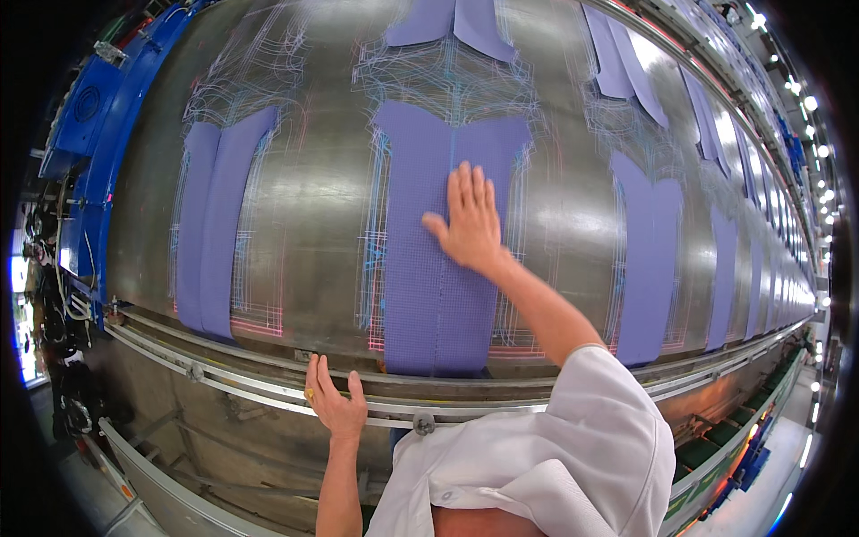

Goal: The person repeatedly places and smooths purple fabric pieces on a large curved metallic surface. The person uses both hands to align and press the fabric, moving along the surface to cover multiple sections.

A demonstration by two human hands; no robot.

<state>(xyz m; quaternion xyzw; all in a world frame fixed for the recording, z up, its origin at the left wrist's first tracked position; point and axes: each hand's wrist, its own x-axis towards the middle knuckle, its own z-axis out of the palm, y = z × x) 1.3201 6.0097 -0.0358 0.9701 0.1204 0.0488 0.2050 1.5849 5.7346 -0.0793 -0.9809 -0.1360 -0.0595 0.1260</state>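
Note:
A purple cut fabric panel [419, 268] with a fine grid texture lies flat before me on a long grey metal table [322, 188]. My right hand [472, 215] is spread palm down on the panel's upper right half, thumb apart from the fingers, gripping nothing. Near the table's front edge, my left hand [337, 396] hovers over or rests by the metal rail [268, 391]; contact is hard to tell. Its fingers are apart and hold nothing. Blue, pink and white outline marks [374, 258] surround the panel.
Another purple panel [208, 228] lies to the left, and one [649, 268] to the right, with several more beyond. Further pieces [443, 23] lie along the far side. A blue machine frame [114, 134] stands at the left end. Rails run along both long edges.

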